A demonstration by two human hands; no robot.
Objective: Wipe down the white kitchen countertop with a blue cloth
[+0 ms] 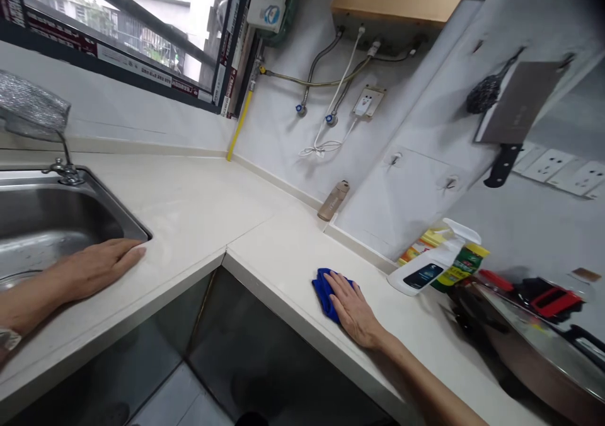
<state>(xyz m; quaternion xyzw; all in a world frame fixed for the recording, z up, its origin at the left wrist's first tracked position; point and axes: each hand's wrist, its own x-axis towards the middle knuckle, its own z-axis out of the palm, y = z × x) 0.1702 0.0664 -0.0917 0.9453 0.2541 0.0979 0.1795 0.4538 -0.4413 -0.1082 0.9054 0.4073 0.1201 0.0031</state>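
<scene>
On the pale countertop [184, 193], my right hand [352, 306] holds a folded blue cleaning cloth [325, 292] against the surface. Its fingers lie over the cloth, covering part of it. My left hand [106, 262] rests palm down at the right rim of the steel sink [61, 212], with its fingers stretched out and nothing held. To the right of the cloth, a white spray bottle [425, 271] leans against yellow-and-green packages [466, 262] by the wall.
A brown bottle [333, 200] stands at the wall corner. A lidded pan [534, 344] occupies the counter's right end. A cleaver [524, 104] and a scouring pad [484, 93] hang on the wall. The faucet [66, 171] is behind the sink. The counter's front edge [283, 312] runs below my hands.
</scene>
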